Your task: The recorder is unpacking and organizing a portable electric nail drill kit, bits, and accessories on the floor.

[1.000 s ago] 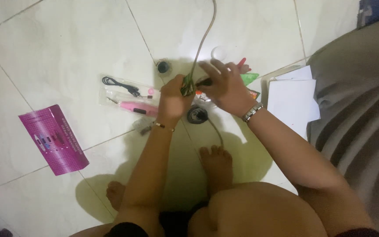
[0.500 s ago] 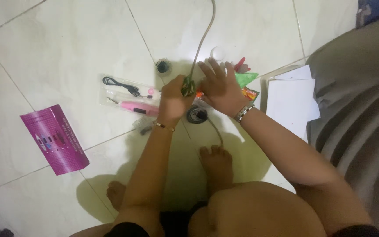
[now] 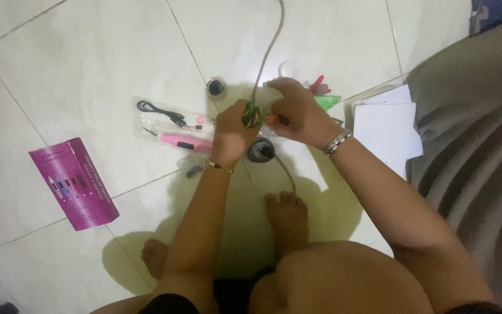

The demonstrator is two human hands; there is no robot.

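Observation:
My left hand (image 3: 232, 132) is closed around a small green piece (image 3: 250, 116) at the end of a long thin cable (image 3: 268, 49) that runs up and out of the top of the view. My right hand (image 3: 298, 112) is curled beside it, gripping a small tool with an orange and black tip (image 3: 275, 120) close to the green piece. A dark round roll (image 3: 260, 150) lies on the tile just below both hands. What the palms cover is hidden.
A clear packet with a pink pen-shaped tool (image 3: 176, 142) and black cord (image 3: 161, 112) lies left of the hands. A magenta box (image 3: 74, 182) sits further left. White paper sheets (image 3: 384, 132) and grey striped fabric (image 3: 477, 128) lie right. My bare feet (image 3: 286, 216) rest below.
My right hand's fingers were spread over the items; now they have curled shut around the small orange-tipped tool. My left hand has stayed in place on the green piece.

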